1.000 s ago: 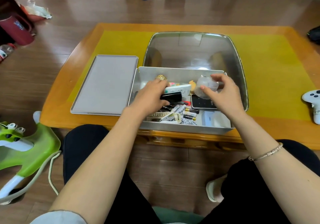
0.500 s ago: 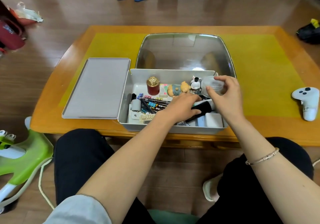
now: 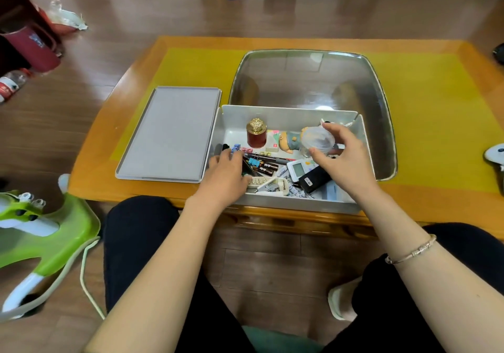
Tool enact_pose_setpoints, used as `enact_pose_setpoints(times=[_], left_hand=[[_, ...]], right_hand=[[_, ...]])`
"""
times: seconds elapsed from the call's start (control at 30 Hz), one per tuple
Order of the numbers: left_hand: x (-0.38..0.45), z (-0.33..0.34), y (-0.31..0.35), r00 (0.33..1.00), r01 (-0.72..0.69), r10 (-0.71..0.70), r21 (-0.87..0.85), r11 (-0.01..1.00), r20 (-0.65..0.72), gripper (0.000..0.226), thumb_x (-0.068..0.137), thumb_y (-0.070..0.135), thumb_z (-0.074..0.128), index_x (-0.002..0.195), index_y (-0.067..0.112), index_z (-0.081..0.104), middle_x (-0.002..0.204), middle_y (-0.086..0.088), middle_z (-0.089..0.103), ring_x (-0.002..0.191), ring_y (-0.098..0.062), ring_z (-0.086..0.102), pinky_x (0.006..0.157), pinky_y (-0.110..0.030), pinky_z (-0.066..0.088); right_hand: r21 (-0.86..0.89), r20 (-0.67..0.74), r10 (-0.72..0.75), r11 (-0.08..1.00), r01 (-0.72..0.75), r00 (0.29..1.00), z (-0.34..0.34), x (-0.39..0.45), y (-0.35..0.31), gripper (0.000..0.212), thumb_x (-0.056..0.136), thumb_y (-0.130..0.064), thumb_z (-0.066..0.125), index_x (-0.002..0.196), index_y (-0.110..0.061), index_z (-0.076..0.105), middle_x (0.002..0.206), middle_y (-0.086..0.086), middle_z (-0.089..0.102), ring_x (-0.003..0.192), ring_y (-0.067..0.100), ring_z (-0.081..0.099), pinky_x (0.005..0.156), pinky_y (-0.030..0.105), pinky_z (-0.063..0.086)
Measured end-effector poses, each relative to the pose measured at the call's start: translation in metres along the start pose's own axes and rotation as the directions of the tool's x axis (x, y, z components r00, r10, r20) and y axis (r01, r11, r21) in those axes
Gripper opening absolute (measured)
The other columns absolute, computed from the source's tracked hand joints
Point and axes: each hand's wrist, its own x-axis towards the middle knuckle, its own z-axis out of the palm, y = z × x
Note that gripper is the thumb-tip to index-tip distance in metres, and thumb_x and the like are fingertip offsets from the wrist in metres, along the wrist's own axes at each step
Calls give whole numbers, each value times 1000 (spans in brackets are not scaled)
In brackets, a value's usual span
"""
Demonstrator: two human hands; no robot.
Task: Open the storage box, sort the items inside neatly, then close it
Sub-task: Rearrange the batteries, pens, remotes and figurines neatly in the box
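The grey storage box [image 3: 286, 115] stands open at the table's near edge, and its flat grey lid [image 3: 169, 134] lies beside it on the left. Inside are a red jar with a gold cap [image 3: 256, 134], a small figurine [image 3: 290, 141], pens and clips [image 3: 267, 159], a white device [image 3: 298, 167] and a black oblong item [image 3: 313, 179]. My right hand [image 3: 346, 161] grips a clear round plastic container [image 3: 317, 141] above the box's right half. My left hand [image 3: 225, 175] rests with spread fingers on the small items at the box's left end.
A large shiny metal tray [image 3: 305, 80] sits on the yellow mat [image 3: 436, 101] right behind the box. A white game controller [image 3: 495, 153] lies at the table's right edge. A green plastic toy [image 3: 49, 232] stands on the floor by my left knee.
My left hand carried the black item to the box's right side, let it go and moved to the left end. My right hand kept holding the clear container.
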Motion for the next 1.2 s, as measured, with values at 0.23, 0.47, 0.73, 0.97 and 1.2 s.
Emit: enact_pose_setpoints(times=[0.23, 0.47, 0.73, 0.97, 1.2], left_hand=[[8, 4, 6, 979, 171, -173, 25, 985, 110, 63, 96, 41, 46, 146, 13, 22, 147, -25, 30, 135, -40, 25, 105, -46, 34], [16, 4, 17, 953, 301, -297, -65, 951, 66, 56, 97, 42, 44, 141, 11, 27, 142, -23, 27, 129, -40, 35, 101, -46, 37], [22, 3, 17, 932, 360, -348, -148, 921, 101, 58, 95, 30, 53, 138, 1, 26, 140, -25, 33, 127, -40, 39, 102, -44, 37], [17, -1, 17, 962, 269, -272, -215, 939, 15, 44, 92, 15, 60, 127, 1, 37, 132, -21, 40, 114, -40, 50, 92, -43, 42], [8, -12, 16, 964, 67, -139, -298, 952, -226, 21, 93, 10, 53, 110, 7, 40, 111, -17, 54, 99, -33, 55, 85, -47, 48]], right_hand=[[-38, 91, -27, 999, 30, 996, 18, -1, 3, 56, 76, -25, 77, 127, -20, 53, 127, -6, 56, 114, 11, 52, 94, 35, 50], [-92, 69, -38, 995, 44, 997, 19, -3, 4, 59, 74, -28, 78, 127, -23, 52, 122, -10, 52, 109, 1, 47, 80, -1, 34], [-186, 165, 42, 982, -10, 985, 18, -3, 11, 69, 73, -28, 78, 134, -20, 47, 117, -6, 39, 99, -3, 39, 87, 8, 29], [-182, 120, 12, 983, 10, 993, 18, -3, 12, 65, 74, -31, 77, 130, -19, 49, 120, -5, 48, 94, -11, 36, 79, 2, 27], [-99, -47, 54, 993, -58, 997, 14, -2, 9, 60, 76, -32, 75, 128, -18, 49, 119, -8, 52, 108, 5, 45, 95, 30, 44]])
